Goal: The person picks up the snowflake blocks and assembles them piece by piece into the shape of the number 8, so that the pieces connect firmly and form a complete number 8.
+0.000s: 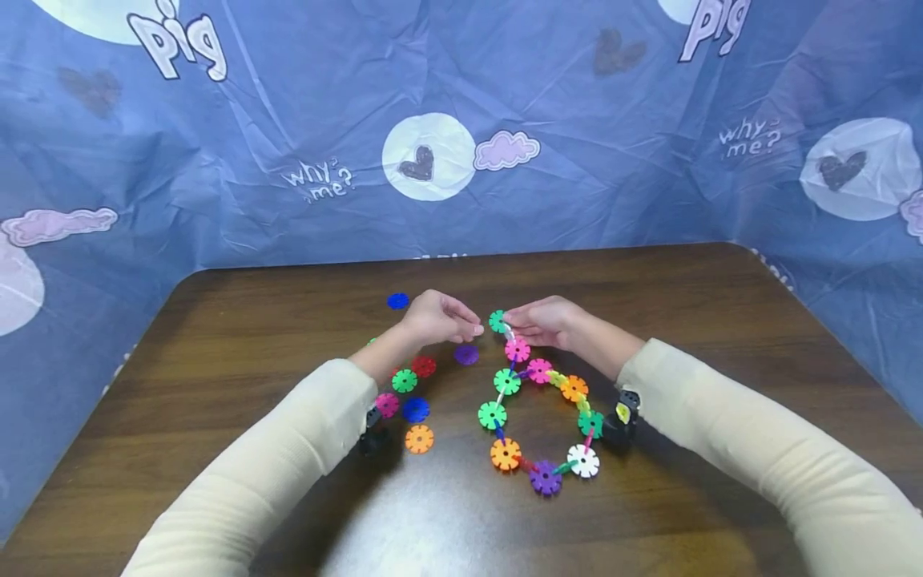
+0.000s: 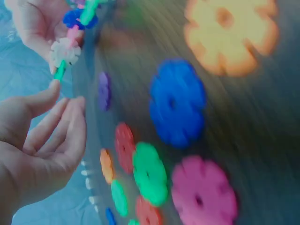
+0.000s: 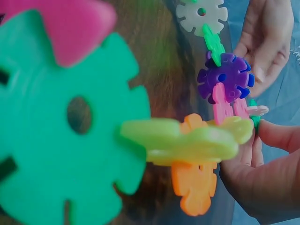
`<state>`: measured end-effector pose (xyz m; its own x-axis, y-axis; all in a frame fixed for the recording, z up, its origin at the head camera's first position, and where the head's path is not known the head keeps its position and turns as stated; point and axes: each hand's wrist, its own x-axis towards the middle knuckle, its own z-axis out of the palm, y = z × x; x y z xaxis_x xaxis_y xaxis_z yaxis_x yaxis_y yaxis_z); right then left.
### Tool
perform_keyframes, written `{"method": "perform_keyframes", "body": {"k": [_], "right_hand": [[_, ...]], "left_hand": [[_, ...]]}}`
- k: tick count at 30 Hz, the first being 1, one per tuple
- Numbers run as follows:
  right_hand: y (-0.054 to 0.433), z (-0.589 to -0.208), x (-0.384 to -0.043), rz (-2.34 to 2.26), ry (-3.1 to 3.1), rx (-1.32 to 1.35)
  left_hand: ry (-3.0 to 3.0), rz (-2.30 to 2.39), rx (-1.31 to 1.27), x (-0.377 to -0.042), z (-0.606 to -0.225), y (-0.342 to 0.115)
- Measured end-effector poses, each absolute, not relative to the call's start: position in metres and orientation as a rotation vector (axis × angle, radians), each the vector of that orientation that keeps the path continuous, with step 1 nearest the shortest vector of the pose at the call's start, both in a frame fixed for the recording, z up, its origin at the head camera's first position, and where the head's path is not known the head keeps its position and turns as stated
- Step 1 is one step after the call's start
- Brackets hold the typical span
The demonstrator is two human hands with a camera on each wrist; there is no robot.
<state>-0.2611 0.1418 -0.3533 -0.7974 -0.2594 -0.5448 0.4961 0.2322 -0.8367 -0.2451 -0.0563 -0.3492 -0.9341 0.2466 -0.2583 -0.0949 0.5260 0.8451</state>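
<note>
Notched plastic flower discs are slotted together into a ring (image 1: 546,478) with a short tail at its far end. My right hand (image 1: 548,322) pinches the tail near its green end disc (image 1: 497,321). A white disc seen edge-on and a pink disc (image 1: 517,349) follow it down the tail. In the right wrist view, the right thumb (image 3: 281,136) presses at a small green and white piece. My left hand (image 1: 441,316) hovers just left of the green disc, fingers loosely bent and holding nothing. In the left wrist view, its thumb tip overlaps the tail's green end.
Loose discs lie left of the ring: orange (image 1: 420,439), blue (image 1: 416,410), green (image 1: 405,381), red (image 1: 424,366) and magenta (image 1: 387,405). A purple disc (image 1: 466,355) lies below the left hand, and another blue disc (image 1: 398,300) farther back. A blue printed cloth (image 1: 577,208) hangs behind the wooden table (image 1: 288,320).
</note>
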Motion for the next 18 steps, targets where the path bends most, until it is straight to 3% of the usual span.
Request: {"method": "perform_keyframes", "body": {"k": [8,18], "right_hand": [[0.143,-0.356,-0.259,-1.594,1.915,0.227],[0.138,-0.354,-0.255,-1.521,1.982,0.205]], "left_hand": [[2.784,0.793,0.477,-0.230,-0.354,-0.062],[2.839,0.856,0.441,-0.227,-0.357,-0.060]]}}
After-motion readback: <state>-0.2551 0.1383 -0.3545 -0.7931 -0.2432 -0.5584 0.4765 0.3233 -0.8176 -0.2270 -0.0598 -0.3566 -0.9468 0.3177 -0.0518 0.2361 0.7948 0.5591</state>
